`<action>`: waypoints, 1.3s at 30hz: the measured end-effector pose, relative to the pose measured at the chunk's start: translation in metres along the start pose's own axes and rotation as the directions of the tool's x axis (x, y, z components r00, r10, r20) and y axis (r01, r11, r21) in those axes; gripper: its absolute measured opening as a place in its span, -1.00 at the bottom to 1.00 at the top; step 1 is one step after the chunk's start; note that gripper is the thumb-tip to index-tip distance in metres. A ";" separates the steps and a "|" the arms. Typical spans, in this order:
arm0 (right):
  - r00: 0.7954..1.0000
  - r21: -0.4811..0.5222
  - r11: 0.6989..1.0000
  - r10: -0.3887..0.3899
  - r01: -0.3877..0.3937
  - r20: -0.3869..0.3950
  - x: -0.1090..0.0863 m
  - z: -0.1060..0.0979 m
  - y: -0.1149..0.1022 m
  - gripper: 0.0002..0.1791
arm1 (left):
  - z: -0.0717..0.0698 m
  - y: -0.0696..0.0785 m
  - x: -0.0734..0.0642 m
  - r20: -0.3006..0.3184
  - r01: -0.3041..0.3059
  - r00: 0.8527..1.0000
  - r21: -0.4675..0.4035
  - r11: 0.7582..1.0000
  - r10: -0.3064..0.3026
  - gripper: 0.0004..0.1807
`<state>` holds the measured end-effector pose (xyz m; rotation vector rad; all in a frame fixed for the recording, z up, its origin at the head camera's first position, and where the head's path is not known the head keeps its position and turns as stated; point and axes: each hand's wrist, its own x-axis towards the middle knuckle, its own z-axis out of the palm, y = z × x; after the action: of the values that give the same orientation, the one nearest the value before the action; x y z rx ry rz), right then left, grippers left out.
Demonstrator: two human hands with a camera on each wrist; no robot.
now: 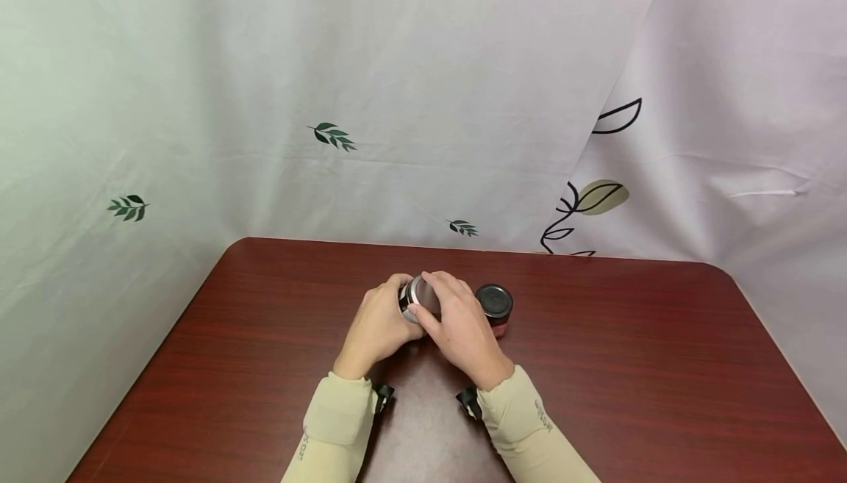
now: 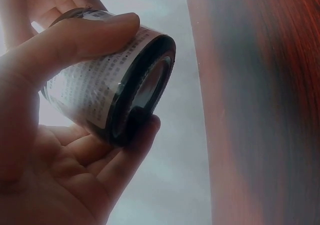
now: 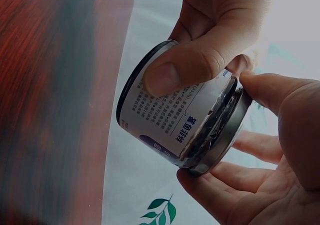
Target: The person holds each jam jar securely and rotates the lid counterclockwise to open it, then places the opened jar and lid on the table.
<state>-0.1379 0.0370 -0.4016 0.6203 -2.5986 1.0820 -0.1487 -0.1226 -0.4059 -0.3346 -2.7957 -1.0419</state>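
A labelled jar (image 1: 406,305) is held up off the table between both hands. My left hand (image 1: 380,321) grips the jar's body, its thumb pressed over the printed label (image 3: 155,116) and its fingers around the far side. My right hand (image 1: 465,327) holds the silver-grey lid (image 3: 231,137) by its rim, thumb on one side and fingers on the other. In the right wrist view the lid sits on the jar. The left wrist view shows the jar's dark base (image 2: 145,85) tilted toward the camera, with a fingertip at its edge.
A second jar with a black lid (image 1: 494,301) and reddish body stands just right of my right hand. Both are over a glossy red-brown table (image 1: 629,351). White cloth with leaf prints (image 1: 397,86) hangs behind the table's far edge.
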 end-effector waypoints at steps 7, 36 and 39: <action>1.000 0.003 1.000 -0.015 0.015 -0.002 0.000 0.000 0.001 -0.43 | 0.001 -0.002 0.001 -0.007 -0.007 1.000 0.007 1.000 0.007 -0.27; 1.000 -0.002 1.000 -0.013 0.013 0.016 -0.001 -0.001 0.000 -0.43 | 0.001 -0.003 0.000 0.021 0.004 1.000 0.006 1.000 -0.004 -0.26; 1.000 -0.006 1.000 -0.012 0.012 0.020 -0.001 -0.001 0.000 -0.43 | 0.001 -0.004 0.001 0.022 0.001 1.000 0.004 1.000 -0.001 -0.27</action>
<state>-0.1371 0.0379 -0.4007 0.6477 -2.6110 1.0697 -0.1504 -0.1244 -0.4087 -0.3468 -2.8172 -1.0382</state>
